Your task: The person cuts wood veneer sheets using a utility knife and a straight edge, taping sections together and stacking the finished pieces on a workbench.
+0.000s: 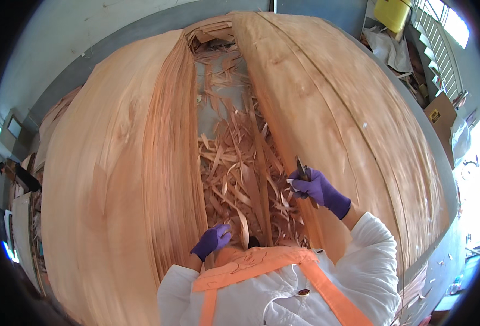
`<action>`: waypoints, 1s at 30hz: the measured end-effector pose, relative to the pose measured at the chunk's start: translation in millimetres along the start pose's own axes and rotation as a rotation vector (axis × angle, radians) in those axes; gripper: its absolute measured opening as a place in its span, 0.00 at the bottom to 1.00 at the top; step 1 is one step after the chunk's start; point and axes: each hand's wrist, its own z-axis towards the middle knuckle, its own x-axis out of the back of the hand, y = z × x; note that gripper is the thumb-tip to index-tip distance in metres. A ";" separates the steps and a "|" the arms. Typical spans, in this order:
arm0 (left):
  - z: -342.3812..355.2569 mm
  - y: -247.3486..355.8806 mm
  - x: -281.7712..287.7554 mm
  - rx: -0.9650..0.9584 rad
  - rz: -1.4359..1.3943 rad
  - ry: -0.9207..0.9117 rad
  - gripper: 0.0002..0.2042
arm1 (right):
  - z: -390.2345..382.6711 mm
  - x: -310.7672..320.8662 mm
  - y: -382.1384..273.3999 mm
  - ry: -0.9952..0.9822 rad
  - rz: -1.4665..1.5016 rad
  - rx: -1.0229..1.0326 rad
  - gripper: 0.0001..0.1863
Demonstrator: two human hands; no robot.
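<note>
My right hand (316,187), in a purple glove, grips a dark-handled tool (303,170) upright beside the inner edge of the right stack of pale veneer sheets (370,136). My left hand (213,239), also gloved, is low at the near end of the gap, by the layered edges of the left veneer stack (96,179); its fingers are curled, and what they hold I cannot make out. Between the stacks lie loose curled veneer strips (229,168) and a long narrow strip (263,198). An orange apron over a white shirt partly hides the near end.
A person in dark clothing (22,176) is at the far left among more stacked sheets (25,217). At the upper right are a yellow container (389,16), crumpled sheeting (384,49) and a railing (435,54). A cardboard piece (437,122) stands at the right.
</note>
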 end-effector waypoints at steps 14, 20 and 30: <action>416.5 -72.0 172.2 -0.250 -0.057 -0.224 0.15 | 305.2 50.6 -87.8 0.379 0.088 0.058 0.09; 590.0 -93.5 231.1 -0.484 -0.056 -0.102 0.15 | 418.1 74.2 -141.1 0.474 0.047 -0.009 0.10; 812.7 -109.2 260.5 -0.437 -0.169 0.160 0.17 | 621.2 150.5 -202.0 0.448 -0.018 -0.017 0.14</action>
